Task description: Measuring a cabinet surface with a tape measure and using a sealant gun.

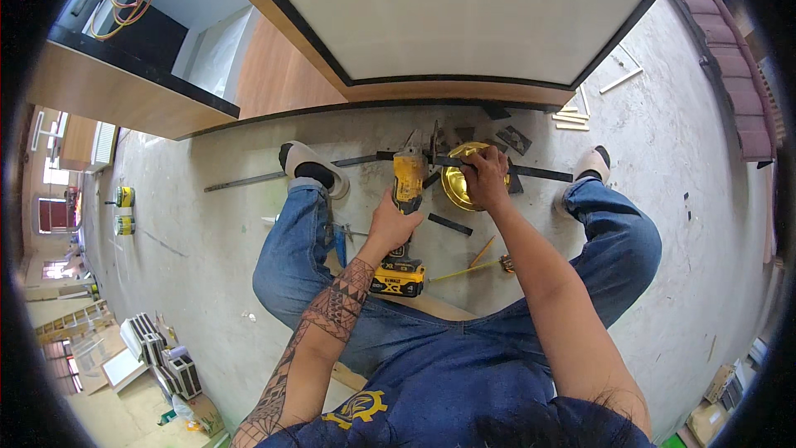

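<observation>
My left hand (391,222) is wrapped round the body of a yellow and black cordless angle grinder (408,176). Its battery end points toward me, and its disc end stands beside a black strip (541,173). With bent fingers my right hand (489,178) grips that strip, pressing it over a shiny gold round dish (456,191) on the floor. Whether the disc touches the strip I cannot tell. A long dark strip (265,177) reaches leftward past my left shoe. Below the dish lies a short black offcut (450,225).
A tape measure (507,263) with its yellow blade out and a pencil (482,252) lie between my legs. Dark scraps (515,140) lie beyond the dish. Across the front stands a wood-edged cabinet (464,17). Tins (124,210) stand at left, light wooden strips (572,119) at right.
</observation>
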A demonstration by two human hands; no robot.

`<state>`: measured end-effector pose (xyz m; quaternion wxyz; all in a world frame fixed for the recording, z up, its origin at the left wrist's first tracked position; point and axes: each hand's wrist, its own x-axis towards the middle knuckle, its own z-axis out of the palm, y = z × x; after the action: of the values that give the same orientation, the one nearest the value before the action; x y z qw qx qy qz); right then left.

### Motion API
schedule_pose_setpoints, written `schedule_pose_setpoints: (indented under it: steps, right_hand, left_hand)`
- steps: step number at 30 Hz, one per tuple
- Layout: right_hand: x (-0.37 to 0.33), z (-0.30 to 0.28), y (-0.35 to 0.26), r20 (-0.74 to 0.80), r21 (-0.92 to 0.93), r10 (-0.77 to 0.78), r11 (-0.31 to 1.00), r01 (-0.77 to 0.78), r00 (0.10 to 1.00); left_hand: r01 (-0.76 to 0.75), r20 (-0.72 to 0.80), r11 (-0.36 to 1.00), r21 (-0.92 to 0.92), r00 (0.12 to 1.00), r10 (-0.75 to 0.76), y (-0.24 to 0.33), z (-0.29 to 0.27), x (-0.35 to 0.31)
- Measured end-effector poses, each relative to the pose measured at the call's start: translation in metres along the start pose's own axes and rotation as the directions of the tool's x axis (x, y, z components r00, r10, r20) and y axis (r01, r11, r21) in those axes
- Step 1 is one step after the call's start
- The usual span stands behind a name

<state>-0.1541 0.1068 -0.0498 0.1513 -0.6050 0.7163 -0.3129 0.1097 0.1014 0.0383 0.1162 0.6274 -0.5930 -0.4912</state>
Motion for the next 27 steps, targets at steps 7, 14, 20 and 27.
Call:
schedule_pose_setpoints:
  steps: [7,14,20,27]
  right_hand:
    - [0.000,0.001,0.000,-0.029,0.003,-0.032,0.999,0.032,0.999]
    - [0.001,0.000,0.000,-0.050,0.019,-0.044,0.999,0.045,0.998]
    - [0.001,0.003,0.002,-0.018,-0.006,-0.018,1.000,0.018,1.000]
    - [0.001,0.004,0.003,-0.015,0.019,-0.027,0.999,0.027,1.000]
  left_hand:
    - [0.037,0.038,0.999,-0.021,0.999,-0.036,-0.009,0.002,0.004]
    - [0.051,0.019,0.998,0.030,0.998,-0.052,-0.010,0.002,0.006]
    - [0.102,0.092,0.994,-0.041,0.991,-0.098,-0.001,-0.002,0.001]
    - [0.030,0.024,0.999,-0.045,0.999,-0.029,-0.016,0.006,0.011]
